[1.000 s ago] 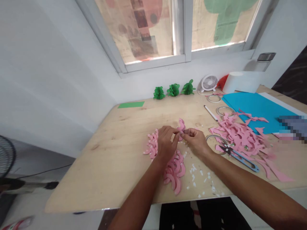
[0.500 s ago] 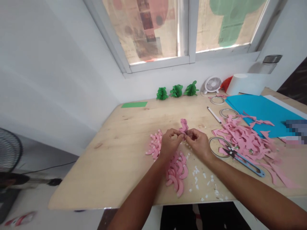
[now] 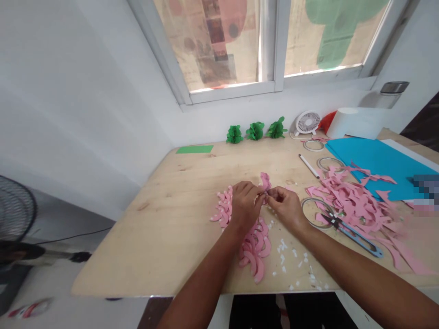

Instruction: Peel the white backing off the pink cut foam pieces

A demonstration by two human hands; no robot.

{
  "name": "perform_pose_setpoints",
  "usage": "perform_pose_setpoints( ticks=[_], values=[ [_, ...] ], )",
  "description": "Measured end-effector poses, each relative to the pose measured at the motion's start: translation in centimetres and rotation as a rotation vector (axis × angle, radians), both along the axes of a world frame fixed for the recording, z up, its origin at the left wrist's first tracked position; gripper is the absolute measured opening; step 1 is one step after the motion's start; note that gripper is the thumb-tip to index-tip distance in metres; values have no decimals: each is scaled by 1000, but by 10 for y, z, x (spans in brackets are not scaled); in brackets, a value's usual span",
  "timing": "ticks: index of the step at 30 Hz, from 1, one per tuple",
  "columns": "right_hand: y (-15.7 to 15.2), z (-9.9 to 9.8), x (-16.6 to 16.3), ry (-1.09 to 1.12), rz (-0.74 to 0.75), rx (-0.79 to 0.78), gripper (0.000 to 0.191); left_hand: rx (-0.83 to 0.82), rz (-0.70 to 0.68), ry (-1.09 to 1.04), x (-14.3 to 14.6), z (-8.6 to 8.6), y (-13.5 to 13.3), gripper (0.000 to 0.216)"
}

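Between the fingertips of my left hand (image 3: 246,201) and my right hand (image 3: 285,204) is a curved pink paper piece (image 3: 265,180), its upper end sticking up past the fingers. Both hands are closed in a pinch, and their fingers hide its lower end. Under and beside my left hand lie curved pink paper cutouts (image 3: 254,256), with a second cluster of curved pink cutouts (image 3: 223,206) to its left; several carry small white bits at their ends. Small white scraps (image 3: 283,246) are scattered on the table below my right hand.
Right of my hands are blue-handled snips (image 3: 360,238), a tape roll (image 3: 303,214), a pile of pink paper offcuts (image 3: 356,196), a pen (image 3: 308,165) and blue sheets (image 3: 373,151). Green paper ornaments (image 3: 255,131) and a small fan (image 3: 307,122) stand by the wall.
My left hand has turned slightly, its fingers now covering more of the pink paper piece. The whole view has shifted a little; the things on the table lie as before.
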State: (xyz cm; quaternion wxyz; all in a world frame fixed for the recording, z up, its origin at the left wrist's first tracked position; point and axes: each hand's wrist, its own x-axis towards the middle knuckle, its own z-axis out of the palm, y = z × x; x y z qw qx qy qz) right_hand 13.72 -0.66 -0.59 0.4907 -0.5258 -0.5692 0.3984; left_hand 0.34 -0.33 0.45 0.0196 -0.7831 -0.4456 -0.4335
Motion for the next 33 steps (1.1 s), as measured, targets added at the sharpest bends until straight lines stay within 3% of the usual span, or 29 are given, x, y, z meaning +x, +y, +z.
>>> perform_pose_setpoints(
  ticks=[13,33],
  values=[
    [1,-1,0,84,13,-61,17,-89,-38,-27,-1,-1,1,6],
    [6,-11,1,345,46,-161,27,179,47,201,4,-3,0,8]
  ],
)
